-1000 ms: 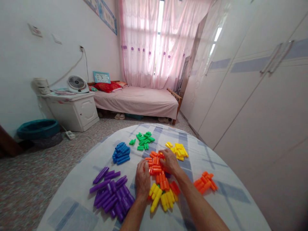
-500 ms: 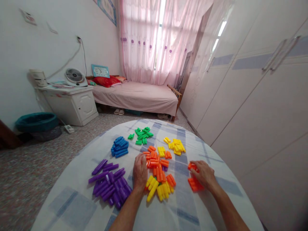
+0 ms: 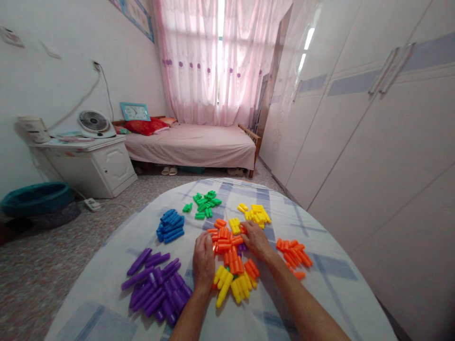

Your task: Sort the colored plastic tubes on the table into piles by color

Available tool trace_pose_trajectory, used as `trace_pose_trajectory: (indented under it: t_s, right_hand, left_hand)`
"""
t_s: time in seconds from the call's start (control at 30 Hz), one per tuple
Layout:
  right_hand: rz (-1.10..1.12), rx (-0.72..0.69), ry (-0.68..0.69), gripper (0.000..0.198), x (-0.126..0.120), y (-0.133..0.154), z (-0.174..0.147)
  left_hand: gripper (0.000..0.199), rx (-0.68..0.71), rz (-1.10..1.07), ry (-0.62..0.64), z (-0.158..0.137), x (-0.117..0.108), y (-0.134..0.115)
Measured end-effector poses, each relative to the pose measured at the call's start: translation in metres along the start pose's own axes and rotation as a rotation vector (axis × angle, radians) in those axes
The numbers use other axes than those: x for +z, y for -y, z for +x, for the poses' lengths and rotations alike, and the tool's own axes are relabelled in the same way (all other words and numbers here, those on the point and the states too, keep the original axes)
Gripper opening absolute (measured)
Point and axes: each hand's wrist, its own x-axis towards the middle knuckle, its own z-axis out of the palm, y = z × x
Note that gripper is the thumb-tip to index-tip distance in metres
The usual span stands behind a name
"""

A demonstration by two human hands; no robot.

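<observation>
Small bullet-shaped plastic pieces, many joined side by side, lie sorted mostly by colour. My left hand (image 3: 204, 259) rests cupped at the left edge of the central mixed pile, touching its orange pieces (image 3: 223, 240); it appears to hold nothing. At the pile's upper right, my right hand (image 3: 256, 240) has its fingertips closed on an orange piece (image 3: 243, 229), partly hidden. Beside those fingers lie yellow pieces (image 3: 234, 225). More yellow pieces (image 3: 241, 287) sit at the pile's front. A separate orange group (image 3: 294, 254) lies to the right.
Purple pieces (image 3: 159, 289) spread at the left, with blue pieces (image 3: 171, 226), green pieces (image 3: 206, 203) and another yellow group (image 3: 259, 214) farther back. All lie on a round table with a checked cloth (image 3: 103, 303). Beyond stand a bed (image 3: 192, 144) and a wardrobe (image 3: 355, 156).
My right hand has moved left from the separate orange group to the central pile, leaving that group uncovered. My left hand stays by the pile. The view has shifted slightly right.
</observation>
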Motion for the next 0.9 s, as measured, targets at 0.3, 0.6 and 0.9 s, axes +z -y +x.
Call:
trace_pose_trajectory:
  t_s: [0.3,0.6,0.9]
  right_hand:
    - [-0.159,0.229,-0.139,0.035,-0.057,-0.06,-0.04]
    - [-0.265,0.153,-0.116,0.048,-0.045,-0.08,-0.098]
    - [-0.318,0.185,-0.211,0.033,-0.035,-0.077,-0.101]
  left_hand:
    - [0.04,0.001,0.014,-0.002,0.001,0.001,0.001]
    - [0.043,0.017,0.021,0.011,0.001,0.0,0.003]
    - [0.041,-0.002,0.018,0.007,0.001,-0.001,0.002]
